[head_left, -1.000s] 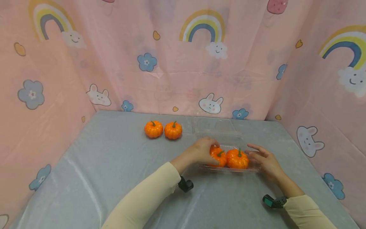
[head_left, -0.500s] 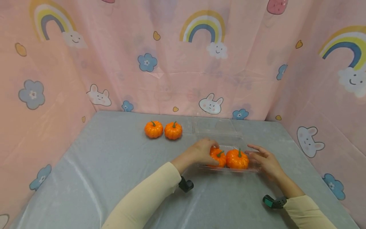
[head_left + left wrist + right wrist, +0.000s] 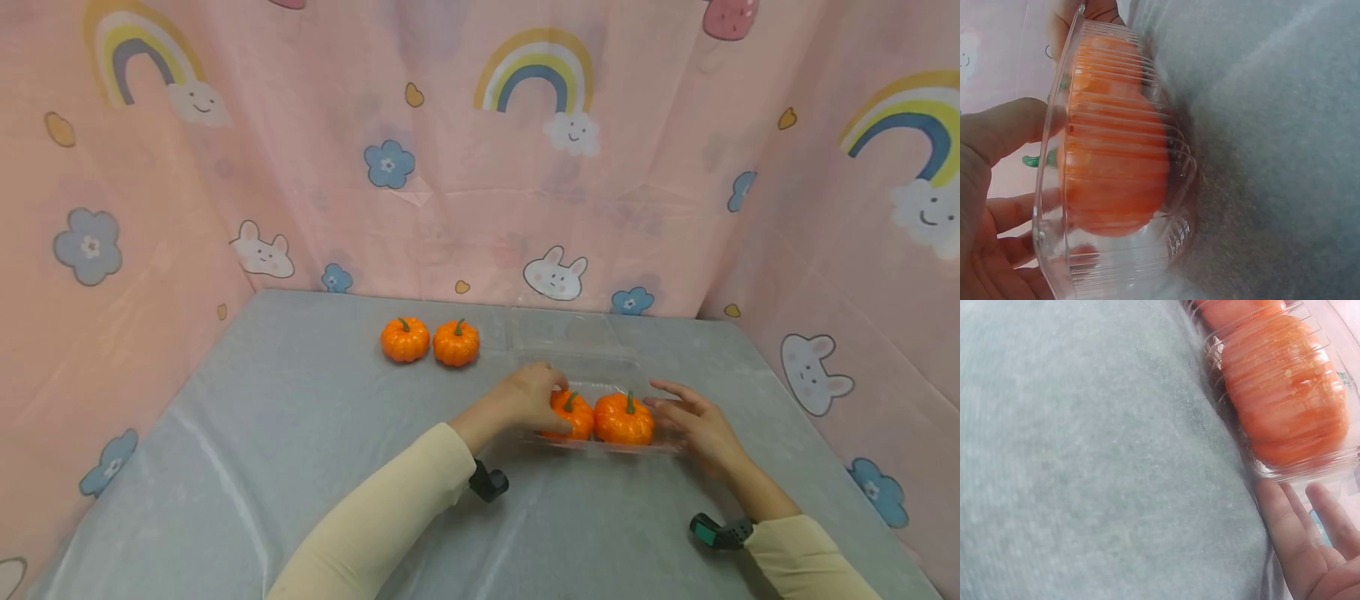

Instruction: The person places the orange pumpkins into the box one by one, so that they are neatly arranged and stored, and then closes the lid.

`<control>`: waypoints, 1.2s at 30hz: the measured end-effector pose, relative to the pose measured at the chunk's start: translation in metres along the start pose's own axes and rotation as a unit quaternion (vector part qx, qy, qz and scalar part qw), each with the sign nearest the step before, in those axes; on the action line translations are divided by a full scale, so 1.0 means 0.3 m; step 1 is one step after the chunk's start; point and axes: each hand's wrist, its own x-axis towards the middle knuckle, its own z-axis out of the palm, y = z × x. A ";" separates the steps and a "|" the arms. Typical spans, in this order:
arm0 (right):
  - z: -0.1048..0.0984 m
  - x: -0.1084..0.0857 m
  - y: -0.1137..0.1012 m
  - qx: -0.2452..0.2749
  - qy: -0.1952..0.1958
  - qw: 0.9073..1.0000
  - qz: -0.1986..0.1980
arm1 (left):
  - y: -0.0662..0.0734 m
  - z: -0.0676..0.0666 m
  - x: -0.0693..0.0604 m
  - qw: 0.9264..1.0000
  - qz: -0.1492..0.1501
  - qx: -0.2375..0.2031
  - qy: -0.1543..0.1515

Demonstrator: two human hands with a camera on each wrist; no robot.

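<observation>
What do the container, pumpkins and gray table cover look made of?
Container: thin clear plastic, glossy; it's ribbed, transparent and shows bright glints.
Pumpkins: glossy, perhaps plastic or coated foam, given sharp highlights; real ones not excluded.
Gray table cover: probably fabric, soft sheen, given creases and mottling.

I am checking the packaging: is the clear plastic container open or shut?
Open: in the head view, behind the container, its lid lies back, and the left hand holds an orange pumpkin inside.
</observation>
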 end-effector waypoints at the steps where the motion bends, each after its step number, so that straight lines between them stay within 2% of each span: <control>1: 0.000 0.000 -0.001 -0.003 0.002 1.000 0.002 | -0.002 0.000 0.002 1.000 0.003 -0.004 0.002; 5: -0.001 -0.002 -0.004 -0.006 0.004 1.000 0.008 | -0.012 0.003 0.000 0.999 0.006 -0.048 0.017; 10: -0.001 -0.004 -0.005 -0.005 0.007 1.000 0.012 | -0.021 -0.004 -0.015 0.994 0.014 -0.103 0.046; 16: -0.002 0.000 -0.001 -0.011 0.004 1.000 0.015 | -0.048 -0.048 -0.046 0.984 0.019 -0.151 0.091; 22: -0.005 0.001 0.002 -0.004 -0.001 1.000 0.016 | -0.080 -0.113 -0.089 0.980 0.023 -0.151 0.125; 28: -0.006 0.002 0.002 0.000 -0.003 1.000 0.019 | -0.113 -0.170 -0.128 0.978 0.006 -0.151 0.144; 36: -0.003 0.001 0.001 -0.001 -0.003 1.000 0.012 | -0.181 -0.220 -0.161 0.972 -0.017 -0.129 0.198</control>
